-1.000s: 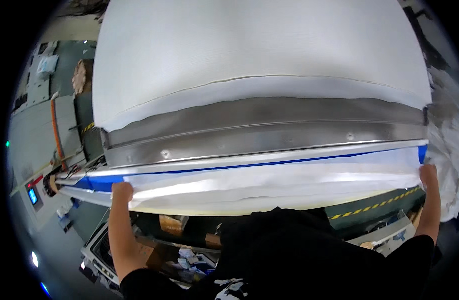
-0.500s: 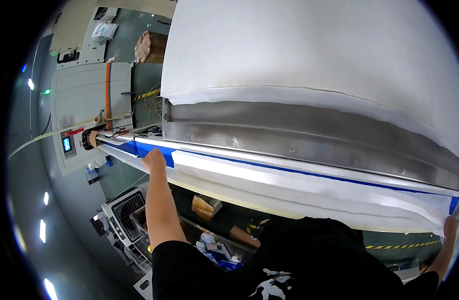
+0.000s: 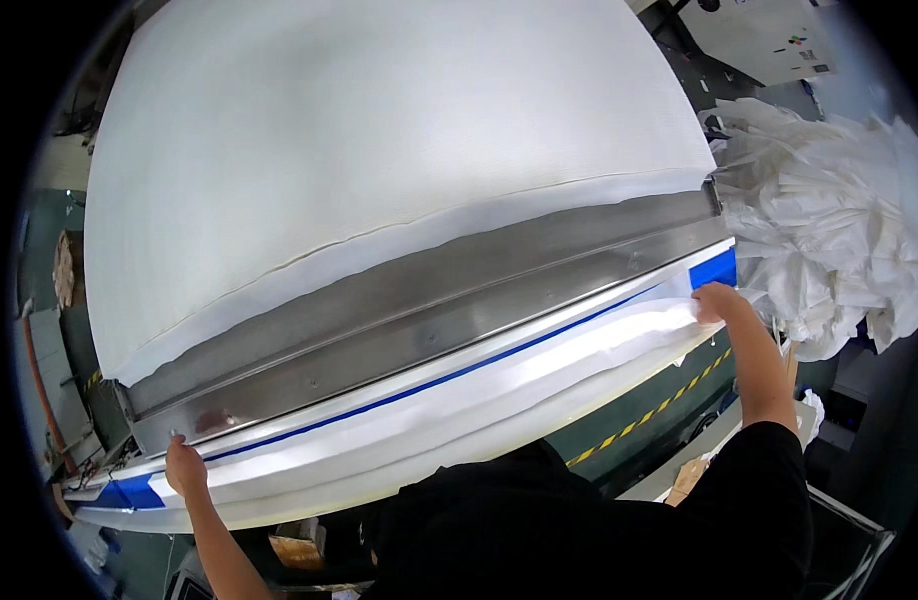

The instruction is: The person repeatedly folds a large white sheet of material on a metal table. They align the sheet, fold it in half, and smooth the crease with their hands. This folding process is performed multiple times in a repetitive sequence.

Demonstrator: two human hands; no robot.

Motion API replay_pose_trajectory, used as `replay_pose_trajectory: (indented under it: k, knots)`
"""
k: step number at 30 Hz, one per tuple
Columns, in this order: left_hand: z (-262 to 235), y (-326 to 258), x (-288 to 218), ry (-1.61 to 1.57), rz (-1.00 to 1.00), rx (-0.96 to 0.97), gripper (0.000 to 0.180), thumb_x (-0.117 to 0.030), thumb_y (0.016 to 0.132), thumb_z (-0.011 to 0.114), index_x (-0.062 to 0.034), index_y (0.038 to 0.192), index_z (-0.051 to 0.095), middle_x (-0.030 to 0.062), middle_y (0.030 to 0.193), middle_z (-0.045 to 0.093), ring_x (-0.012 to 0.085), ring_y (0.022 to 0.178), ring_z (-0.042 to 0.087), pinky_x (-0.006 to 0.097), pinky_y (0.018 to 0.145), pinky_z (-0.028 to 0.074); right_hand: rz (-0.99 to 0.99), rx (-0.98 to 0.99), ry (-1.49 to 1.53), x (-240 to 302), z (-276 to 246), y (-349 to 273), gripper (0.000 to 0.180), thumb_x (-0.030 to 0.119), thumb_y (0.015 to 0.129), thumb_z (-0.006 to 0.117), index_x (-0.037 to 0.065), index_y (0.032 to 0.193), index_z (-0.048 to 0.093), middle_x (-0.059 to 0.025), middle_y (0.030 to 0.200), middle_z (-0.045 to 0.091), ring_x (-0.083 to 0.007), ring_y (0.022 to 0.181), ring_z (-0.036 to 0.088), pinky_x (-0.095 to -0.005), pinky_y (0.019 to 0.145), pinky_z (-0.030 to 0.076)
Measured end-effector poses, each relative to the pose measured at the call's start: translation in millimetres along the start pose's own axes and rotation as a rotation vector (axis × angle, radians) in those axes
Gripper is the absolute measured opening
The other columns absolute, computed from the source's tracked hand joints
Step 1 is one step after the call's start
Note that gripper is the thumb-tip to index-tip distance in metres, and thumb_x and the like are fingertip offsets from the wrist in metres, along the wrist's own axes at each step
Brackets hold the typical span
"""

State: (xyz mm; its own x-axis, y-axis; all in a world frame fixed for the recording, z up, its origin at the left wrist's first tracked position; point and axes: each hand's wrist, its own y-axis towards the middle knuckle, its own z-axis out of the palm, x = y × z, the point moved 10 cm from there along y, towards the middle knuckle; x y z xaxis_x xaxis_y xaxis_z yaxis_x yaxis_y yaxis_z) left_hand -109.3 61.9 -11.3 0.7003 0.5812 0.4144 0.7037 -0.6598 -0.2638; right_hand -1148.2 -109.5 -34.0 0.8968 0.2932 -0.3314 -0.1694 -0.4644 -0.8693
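Evenly stretched out, a white sheet (image 3: 429, 418) lies below a blue band (image 3: 714, 269), before the person's body. The hands are wide apart: the right hand (image 3: 717, 302) closes on its right end; the left hand (image 3: 186, 468) is at its left, grip unclear. Beyond stand a metal panel (image 3: 479, 305), broad white cloth (image 3: 399, 120) and, rightward, crumpled sheeting (image 3: 819, 220).

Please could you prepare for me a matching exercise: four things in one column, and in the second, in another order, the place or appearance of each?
1. Left hand
2. Right hand
3. Crumpled sheeting
4. Floor tape

A. Yellow-and-black striped
B. Near the left end of the metal panel
C. White heap at the picture's right
D. At the right end of the white strip

Pairs: 1-B; 2-D; 3-C; 4-A
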Motion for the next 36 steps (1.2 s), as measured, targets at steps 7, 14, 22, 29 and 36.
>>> replay_pose_trajectory:
  k: [7,14,22,29,36]
  knots:
    - [-13,3,-5,-0.051,0.058,-0.034,0.024,-0.016,0.087,0.049,-0.0134,0.108,0.061,0.0113,0.103,0.065,0.0318,0.093,0.062,0.042,0.078,0.049,-0.043,-0.32,0.125,57,-63,-9,0.042,0.029,0.068,0.07,0.011,0.106,0.063,-0.0132,0.098,0.066,-0.0307,0.097,0.062,-0.0422,0.08,0.05]
    - [11,19,23,-0.192,0.044,-0.181,0.028,-0.016,0.087,0.05,-0.011,0.113,0.06,0.0107,0.11,0.063,0.031,0.098,0.06,0.041,0.083,0.048,0.001,-0.301,0.248,74,-35,-4,0.039,0.024,0.069,0.071,0.008,0.103,0.063,-0.0126,0.095,0.066,-0.0275,0.093,0.064,-0.0385,0.079,0.051]
    - [-24,3,-29,-0.557,0.153,-0.279,0.026,-0.014,0.087,0.053,-0.0083,0.11,0.062,0.0101,0.107,0.064,0.028,0.097,0.062,0.036,0.084,0.048,-0.358,-0.074,1.303,261,-31,-29,0.033,0.018,0.071,0.076,0.002,0.097,0.062,-0.005,0.083,0.064,-0.0121,0.076,0.06,-0.0268,0.069,0.049]
    - [-79,-89,-115,-0.912,0.466,-0.351,0.027,-0.002,0.078,0.062,-0.009,0.104,0.064,0.0103,0.095,0.065,0.0262,0.087,0.063,0.035,0.077,0.05,-0.463,-0.128,1.29,361,-66,-85,0.034,0.019,0.073,0.077,0.001,0.095,0.059,-0.0028,0.081,0.06,-0.0086,0.07,0.054,-0.0237,0.064,0.046]
    - [-116,-229,-246,-0.968,1.134,0.06,0.028,-0.016,0.073,0.069,-0.0093,0.099,0.063,0.0091,0.108,0.061,0.0279,0.102,0.056,0.04,0.088,0.043,-0.662,-0.143,1.053,465,-100,-136,0.029,0.021,0.076,0.074,0.004,0.093,0.058,-0.0051,0.078,0.061,-0.0106,0.063,0.054,-0.0268,0.059,0.046]
